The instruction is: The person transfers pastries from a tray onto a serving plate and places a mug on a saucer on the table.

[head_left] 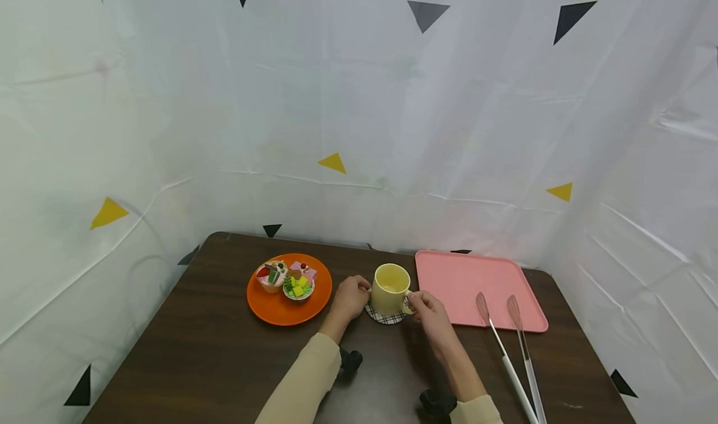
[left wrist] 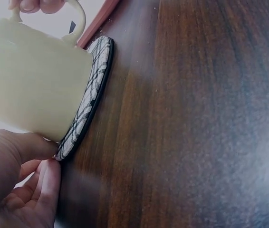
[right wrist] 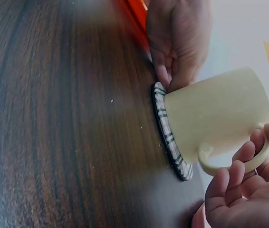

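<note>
A pale yellow mug point(head_left: 387, 296) stands upright on a round black-and-white plaid coaster point(head_left: 386, 317). With curled fingers, my right hand point(head_left: 430, 315) grips the mug's handle point(right wrist: 260, 159) on its right side. On the opposite side, my left hand point(head_left: 350, 298) pinches the coaster's edge between thumb and fingers, close against the mug's base. In the left wrist view the plaid coaster point(left wrist: 89, 102) lies flat on the table beneath the mug point(left wrist: 34, 76).
An orange plate point(head_left: 263, 305) with several small cakes point(head_left: 298, 285) is at the left on the dark wooden table point(head_left: 185, 343). To the right lies a pink tray point(head_left: 465, 280), with two whisks point(head_left: 507, 365) point(head_left: 529, 368) resting across its front edge.
</note>
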The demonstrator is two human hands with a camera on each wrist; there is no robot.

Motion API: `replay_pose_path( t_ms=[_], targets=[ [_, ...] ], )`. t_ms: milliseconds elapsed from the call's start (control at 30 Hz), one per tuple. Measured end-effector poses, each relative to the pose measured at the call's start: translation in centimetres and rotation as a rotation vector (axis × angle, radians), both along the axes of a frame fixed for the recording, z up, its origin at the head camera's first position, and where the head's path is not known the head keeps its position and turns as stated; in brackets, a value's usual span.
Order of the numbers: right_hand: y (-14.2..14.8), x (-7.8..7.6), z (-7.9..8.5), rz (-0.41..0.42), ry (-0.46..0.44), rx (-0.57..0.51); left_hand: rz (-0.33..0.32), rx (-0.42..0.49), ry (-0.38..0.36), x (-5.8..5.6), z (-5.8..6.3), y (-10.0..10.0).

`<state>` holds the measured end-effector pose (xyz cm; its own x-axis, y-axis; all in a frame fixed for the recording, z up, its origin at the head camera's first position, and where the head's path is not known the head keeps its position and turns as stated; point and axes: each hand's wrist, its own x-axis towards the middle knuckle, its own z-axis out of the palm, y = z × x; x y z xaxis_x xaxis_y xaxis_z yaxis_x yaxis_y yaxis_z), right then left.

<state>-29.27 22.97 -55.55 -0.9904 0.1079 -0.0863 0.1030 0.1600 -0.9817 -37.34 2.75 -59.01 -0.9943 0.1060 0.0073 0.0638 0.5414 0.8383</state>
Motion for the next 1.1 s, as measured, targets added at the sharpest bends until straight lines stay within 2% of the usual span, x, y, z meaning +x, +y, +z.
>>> replay_pose_path(
  t_ms=[200,333,433,633,767,933,1033,1100],
  targets=[
    [0.0,-0.1,-0.2,0.025,0.013,0.066,0.019,-0.003,0.022,0.2,0.0,-0.2],
    [0.6,0.0,0.2,0.085,0.024,0.110,0.025,0.003,0.022,0.5,-0.2,-0.7],
    [1.7,0.4,0.9,0.116,0.029,0.179,0.011,0.015,-0.004,0.9,-0.2,-1.2],
    [4.6,1.1,3.0,0.094,0.058,0.331,-0.058,0.019,-0.070,1.6,0.5,-1.4],
    [6.3,1.3,4.4,0.096,0.062,0.410,-0.103,-0.011,-0.078,1.5,1.9,-1.7],
    [8.2,1.2,6.1,0.112,0.046,0.413,-0.163,-0.021,-0.009,0.9,4.8,-3.7],
    [9.0,0.9,7.1,0.096,0.053,0.466,-0.147,-0.032,0.046,0.6,6.9,-5.8],
    [9.3,0.6,7.7,0.092,0.064,0.488,-0.106,-0.071,0.085,0.4,8.0,-7.4]
  ],
)
